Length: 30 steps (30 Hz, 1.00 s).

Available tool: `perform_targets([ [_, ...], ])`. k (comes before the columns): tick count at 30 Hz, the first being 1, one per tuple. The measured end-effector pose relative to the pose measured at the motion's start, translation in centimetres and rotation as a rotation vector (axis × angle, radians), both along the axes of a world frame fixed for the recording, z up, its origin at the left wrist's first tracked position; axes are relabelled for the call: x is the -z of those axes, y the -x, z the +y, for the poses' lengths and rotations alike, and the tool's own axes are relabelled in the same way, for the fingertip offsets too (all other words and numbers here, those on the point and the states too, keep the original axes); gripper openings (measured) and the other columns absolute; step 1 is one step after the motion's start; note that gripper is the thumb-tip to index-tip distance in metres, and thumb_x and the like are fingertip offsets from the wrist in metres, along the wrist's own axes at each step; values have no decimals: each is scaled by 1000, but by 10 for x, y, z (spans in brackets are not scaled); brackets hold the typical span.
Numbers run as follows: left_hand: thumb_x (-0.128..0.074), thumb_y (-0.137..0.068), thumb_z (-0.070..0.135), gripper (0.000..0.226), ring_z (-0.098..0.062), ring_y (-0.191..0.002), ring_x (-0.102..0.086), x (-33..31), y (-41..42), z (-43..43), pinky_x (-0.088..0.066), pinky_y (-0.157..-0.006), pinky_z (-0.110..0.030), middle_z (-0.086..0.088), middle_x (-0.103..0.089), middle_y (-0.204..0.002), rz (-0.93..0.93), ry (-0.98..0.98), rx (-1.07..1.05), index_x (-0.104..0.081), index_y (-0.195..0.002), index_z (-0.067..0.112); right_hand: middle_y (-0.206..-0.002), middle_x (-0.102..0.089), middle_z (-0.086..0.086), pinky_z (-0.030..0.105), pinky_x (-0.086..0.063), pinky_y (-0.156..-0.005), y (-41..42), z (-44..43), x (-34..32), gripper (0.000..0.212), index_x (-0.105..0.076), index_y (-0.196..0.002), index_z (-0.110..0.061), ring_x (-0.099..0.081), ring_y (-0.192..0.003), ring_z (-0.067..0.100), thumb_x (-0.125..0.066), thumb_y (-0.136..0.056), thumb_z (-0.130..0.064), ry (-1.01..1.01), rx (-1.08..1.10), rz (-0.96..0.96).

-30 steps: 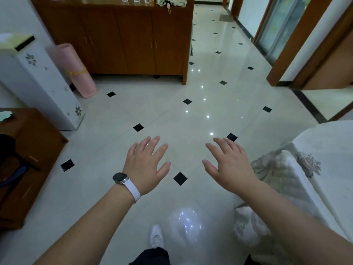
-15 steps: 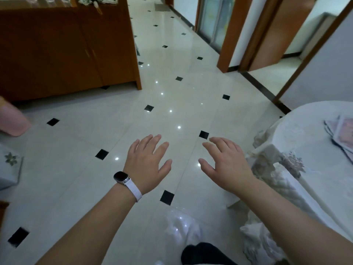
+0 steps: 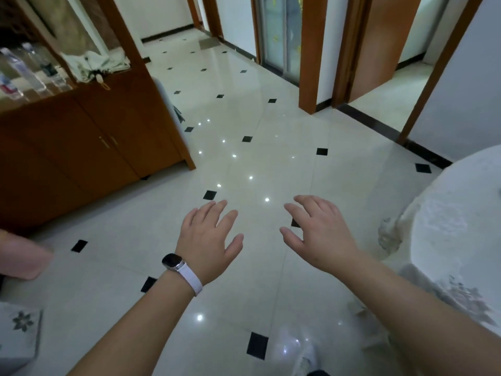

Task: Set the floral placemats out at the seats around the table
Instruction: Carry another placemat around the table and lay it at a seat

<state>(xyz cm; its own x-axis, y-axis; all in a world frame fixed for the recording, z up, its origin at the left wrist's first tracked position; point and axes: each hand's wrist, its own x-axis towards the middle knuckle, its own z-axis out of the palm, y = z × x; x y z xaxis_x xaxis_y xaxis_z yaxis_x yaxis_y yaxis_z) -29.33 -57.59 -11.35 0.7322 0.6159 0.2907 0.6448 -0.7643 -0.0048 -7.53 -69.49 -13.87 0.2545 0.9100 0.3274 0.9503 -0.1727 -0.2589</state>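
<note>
We hold our left hand [image 3: 208, 240] and right hand [image 3: 318, 234] empty, fingers [image 3: 217, 213] spread apart, over glossy cream floor tiles [image 3: 244, 158] beside the white-clothed round counter [image 3: 455, 229].

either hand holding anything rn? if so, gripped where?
Nothing held. Left hand and right hand are both open with fingers spread, over the tiled floor; no placemat in either grip.

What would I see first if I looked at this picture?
Two empty hands held out over the shiny floor: the left hand, with a watch on its wrist, and the right hand. A brown cabinet stands on the left, and a white-covered table peeks in on the right.
</note>
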Motion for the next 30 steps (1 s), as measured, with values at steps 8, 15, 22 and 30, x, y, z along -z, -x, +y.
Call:
perform_targets([
  [8, -52, -83, 47, 49, -34, -126, -49, 2, -114, 73, -37, -101, -51, -11, -57, -133, -27, 34, 123, -63, -120, 18, -128, -61, 9, 47, -42, -99, -99, 43, -8, 52, -64, -121, -16, -55, -119, 34, -44, -87, -50, 27, 138, -22],
  [15, -49, -84, 52, 52, -31, -130, -45, 28, -213, 159, -33, -105, -52, -9, -54, -137, -19, 103, 283, -61, -123, 21, -135, -58, 8, 47, -39, -103, -172, 89, 4, 55, -60, -127, -20, -51, -125, 31, -41, -87, -54, 173, 321, -15],
  [22, -46, -84, 51, 52, -30, -129, -47, 37, -336, 276, -34, -105, -52, -8, -56, -135, -54, 175, 475, -62, -123, 21, -142, -52, 4, 45, -34, -108, -245, 173, -4, 59, -55, -134, -24, -45, -131, 28, -35, -89, -57, 272, 570, -22],
  [30, -44, -85, 50, 53, -32, -126, -48, 19, -463, 351, -36, -103, -50, -10, -57, -134, -55, 203, 712, -60, -125, 19, -148, -45, 3, 44, -29, -110, -306, 204, -34, 56, -49, -139, -26, -39, -135, 26, -39, -91, -55, 281, 885, 55],
])
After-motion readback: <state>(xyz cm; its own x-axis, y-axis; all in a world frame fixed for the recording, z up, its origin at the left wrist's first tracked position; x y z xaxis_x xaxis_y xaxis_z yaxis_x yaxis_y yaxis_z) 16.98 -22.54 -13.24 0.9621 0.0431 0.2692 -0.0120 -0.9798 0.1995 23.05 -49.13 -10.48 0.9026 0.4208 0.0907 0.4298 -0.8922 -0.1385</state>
